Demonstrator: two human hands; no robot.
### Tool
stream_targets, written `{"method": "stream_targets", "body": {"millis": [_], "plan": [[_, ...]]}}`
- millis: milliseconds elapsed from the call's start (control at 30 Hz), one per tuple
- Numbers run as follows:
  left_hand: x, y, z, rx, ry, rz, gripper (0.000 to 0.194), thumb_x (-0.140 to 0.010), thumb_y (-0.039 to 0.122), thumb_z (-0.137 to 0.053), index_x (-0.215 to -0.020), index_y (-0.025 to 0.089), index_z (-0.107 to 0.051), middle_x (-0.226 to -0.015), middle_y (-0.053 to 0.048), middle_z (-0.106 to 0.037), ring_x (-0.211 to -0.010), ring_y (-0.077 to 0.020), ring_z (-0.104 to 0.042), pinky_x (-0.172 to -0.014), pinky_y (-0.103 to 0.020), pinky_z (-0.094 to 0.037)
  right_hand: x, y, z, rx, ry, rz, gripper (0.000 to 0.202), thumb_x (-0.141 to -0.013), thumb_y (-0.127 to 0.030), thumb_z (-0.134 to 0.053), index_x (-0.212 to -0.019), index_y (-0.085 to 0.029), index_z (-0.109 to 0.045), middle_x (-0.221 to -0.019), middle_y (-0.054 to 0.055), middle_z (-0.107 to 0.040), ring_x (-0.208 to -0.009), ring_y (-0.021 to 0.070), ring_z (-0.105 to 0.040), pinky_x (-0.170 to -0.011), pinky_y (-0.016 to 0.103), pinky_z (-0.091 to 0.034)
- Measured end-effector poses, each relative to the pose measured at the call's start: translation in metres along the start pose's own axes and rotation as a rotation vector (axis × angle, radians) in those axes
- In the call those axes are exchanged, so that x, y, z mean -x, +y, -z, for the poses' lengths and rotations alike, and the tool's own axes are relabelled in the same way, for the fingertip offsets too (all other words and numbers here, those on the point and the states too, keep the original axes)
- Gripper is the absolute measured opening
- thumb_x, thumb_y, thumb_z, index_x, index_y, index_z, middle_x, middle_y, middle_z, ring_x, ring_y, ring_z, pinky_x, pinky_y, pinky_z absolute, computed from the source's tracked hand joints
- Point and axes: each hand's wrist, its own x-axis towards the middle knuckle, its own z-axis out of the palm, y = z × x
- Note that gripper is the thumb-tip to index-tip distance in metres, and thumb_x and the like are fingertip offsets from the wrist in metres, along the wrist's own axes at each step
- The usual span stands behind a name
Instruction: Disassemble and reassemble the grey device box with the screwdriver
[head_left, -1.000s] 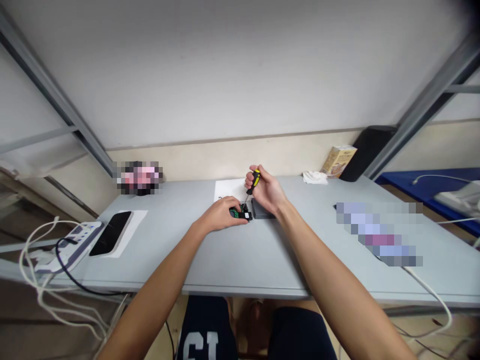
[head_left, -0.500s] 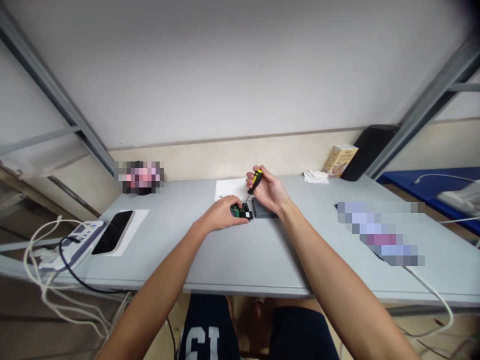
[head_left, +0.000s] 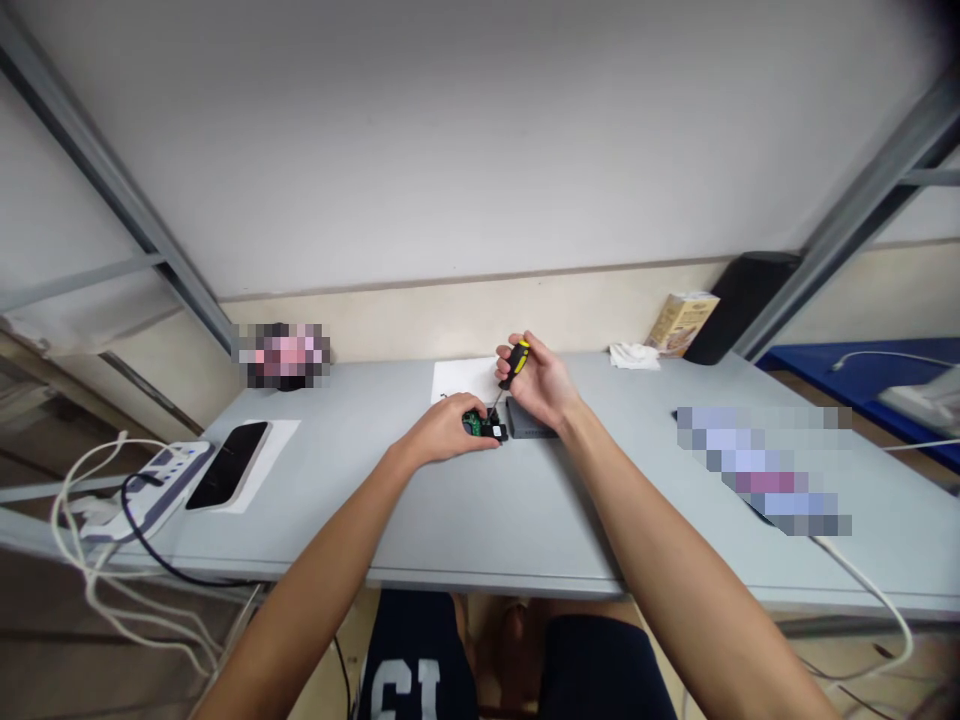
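Observation:
My left hand (head_left: 448, 428) grips a small green circuit board (head_left: 472, 424) with black parts on it, thumb along the near edge and fingers over the far side. In my right hand (head_left: 544, 382) is a screwdriver (head_left: 516, 362) with a black and yellow handle. It is held tilted, the thin shaft pointing down to the board's black part; whether the tip sits in a screw is too small to tell. A dark grey box (head_left: 529, 420) rests on the desk just right of the board, partly behind my right hand. White paper (head_left: 459, 378) lies behind the board.
On the left are a phone (head_left: 231, 465) on white paper and a power strip (head_left: 154, 490) with tangled cables. A yellow carton (head_left: 681, 323), a crumpled tissue (head_left: 634, 355) and a black cylinder (head_left: 742, 305) stand at the back right. A blurred-out flat item (head_left: 761, 470) lies on the right.
The screwdriver's handle has turned slightly in my right hand, showing its yellow part differently. My left hand keeps its hold on the circuit board. The whole view has shifted a little.

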Motion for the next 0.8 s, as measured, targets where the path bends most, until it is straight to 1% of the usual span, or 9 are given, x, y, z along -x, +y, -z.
{"method": "stream_targets", "body": {"millis": [167,267,333,367,433,533,667,733,800], "plan": [[-0.001,-0.004,-0.002,0.001,0.002,-0.023,0.036,-0.075,0.045,-0.089,-0.097,0.022,-0.072,-0.104,-0.004,-0.075,-0.098,-0.0245,-0.069,-0.091,-0.037,-0.053,0.007,0.002,-0.005,0.052,0.010,0.039,0.042,-0.067,-0.035,-0.095,-0.081,-0.024,-0.057,-0.088,-0.001,-0.067,-0.081,0.0151,-0.066,-0.069,0.027,-0.055],[-0.001,-0.005,-0.002,-0.006,0.006,-0.028,0.037,-0.076,0.048,-0.088,-0.097,0.023,-0.072,-0.103,-0.004,-0.074,-0.095,-0.0237,-0.069,-0.089,-0.036,-0.053,0.009,0.001,-0.009,0.101,-0.036,0.031,0.048,-0.067,-0.037,-0.096,-0.077,-0.024,-0.052,-0.069,-0.007,-0.053,-0.055,0.0081,-0.048,-0.053,0.022,-0.045],[-0.001,-0.005,-0.002,-0.011,0.003,-0.030,0.036,-0.076,0.048,-0.088,-0.096,0.023,-0.071,-0.102,-0.003,-0.074,-0.095,-0.0233,-0.068,-0.088,-0.036,-0.052,0.009,-0.002,-0.011,0.108,-0.051,0.033,0.043,-0.075,-0.047,-0.091,-0.080,-0.025,-0.054,-0.060,-0.010,-0.039,-0.047,0.0077,-0.034,-0.047,0.022,-0.038],[-0.001,-0.005,-0.002,-0.012,0.002,-0.030,0.036,-0.076,0.048,-0.088,-0.095,0.023,-0.071,-0.101,-0.003,-0.074,-0.094,-0.0232,-0.068,-0.087,-0.036,-0.052,0.008,-0.003,-0.011,0.104,-0.055,0.026,0.041,-0.078,-0.052,-0.087,-0.085,-0.026,-0.057,-0.060,-0.009,-0.038,-0.047,0.0085,-0.033,-0.047,0.022,-0.037],[-0.001,-0.004,-0.002,-0.011,-0.004,-0.030,0.035,-0.076,0.048,-0.088,-0.093,0.022,-0.070,-0.100,-0.003,-0.074,-0.094,-0.0234,-0.068,-0.088,-0.036,-0.053,0.007,-0.005,-0.010,0.091,-0.061,-0.007,0.038,-0.083,-0.057,-0.080,-0.092,-0.026,-0.061,-0.064,-0.007,-0.043,-0.052,0.0106,-0.041,-0.051,0.025,-0.042],[-0.001,-0.005,-0.002,-0.005,-0.001,-0.043,0.033,-0.076,0.047,-0.088,-0.090,0.022,-0.070,-0.101,-0.004,-0.074,-0.098,-0.0243,-0.068,-0.091,-0.038,-0.052,0.007,-0.004,-0.010,0.097,-0.056,-0.019,0.031,-0.085,-0.051,-0.078,-0.087,-0.025,-0.061,-0.074,-0.003,-0.054,-0.063,0.0132,-0.053,-0.063,0.029,-0.050],[-0.001,-0.007,-0.003,0.003,0.000,-0.052,0.032,-0.076,0.047,-0.088,-0.087,0.022,-0.070,-0.104,-0.004,-0.075,-0.100,-0.0245,-0.069,-0.095,-0.038,-0.052,0.012,0.000,-0.013,0.135,-0.057,0.020,0.039,-0.071,-0.043,-0.091,-0.083,-0.025,-0.059,-0.095,0.002,-0.066,-0.086,0.0184,-0.065,-0.078,0.032,-0.054],[-0.001,-0.008,-0.003,-0.003,-0.002,-0.045,0.033,-0.076,0.048,-0.088,-0.087,0.023,-0.070,-0.104,-0.004,-0.074,-0.100,-0.0244,-0.069,-0.095,-0.038,-0.052,0.014,0.001,-0.015,0.134,-0.082,0.018,0.045,-0.064,-0.037,-0.096,-0.079,-0.024,-0.054,-0.089,0.001,-0.065,-0.081,0.0175,-0.064,-0.075,0.032,-0.053],[-0.001,-0.007,-0.003,-0.005,-0.003,-0.045,0.033,-0.076,0.048,-0.088,-0.086,0.023,-0.069,-0.104,-0.004,-0.074,-0.100,-0.0246,-0.069,-0.095,-0.038,-0.052,0.014,0.000,-0.016,0.120,-0.097,0.024,0.047,-0.065,-0.034,-0.096,-0.077,-0.024,-0.051,-0.074,-0.004,-0.054,-0.065,0.0123,-0.054,-0.065,0.028,-0.049]]}}
